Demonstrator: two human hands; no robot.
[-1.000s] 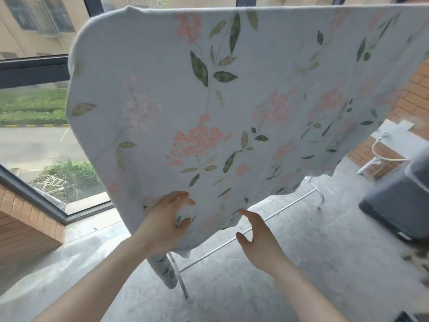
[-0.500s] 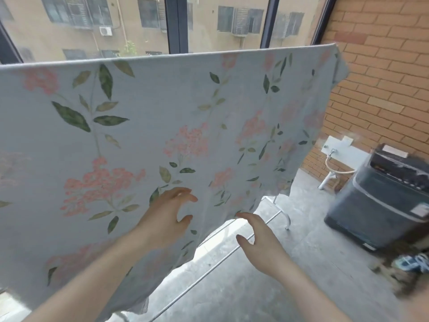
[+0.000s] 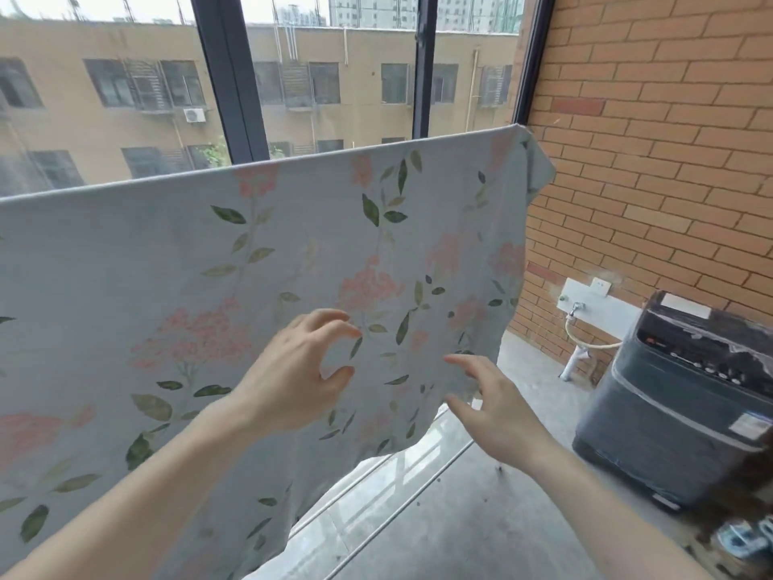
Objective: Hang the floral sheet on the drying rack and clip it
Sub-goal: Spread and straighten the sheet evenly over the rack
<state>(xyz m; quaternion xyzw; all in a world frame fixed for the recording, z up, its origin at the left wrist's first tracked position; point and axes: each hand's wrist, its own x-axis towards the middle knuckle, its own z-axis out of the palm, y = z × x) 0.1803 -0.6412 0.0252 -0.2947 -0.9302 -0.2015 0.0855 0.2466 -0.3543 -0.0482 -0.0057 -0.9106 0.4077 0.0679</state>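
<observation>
already the floral sheet (image 3: 259, 295) hangs draped over the drying rack's top rail, spread flat. just before the sheet's lower right corner, the left hand (image 3: 293, 383) and right hand (image 3: 497, 416) hover, grip released, fingers spread. no clips show; clipping remains.

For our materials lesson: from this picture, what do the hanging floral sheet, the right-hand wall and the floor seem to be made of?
Floral sheet: thin woven fabric, probably cotton, matte; it drapes softly with a printed pattern.
Wall: rough red-orange brick with pale mortar lines.
Floor: looks like grey concrete, smooth; it shows a faint sheen.
</observation>
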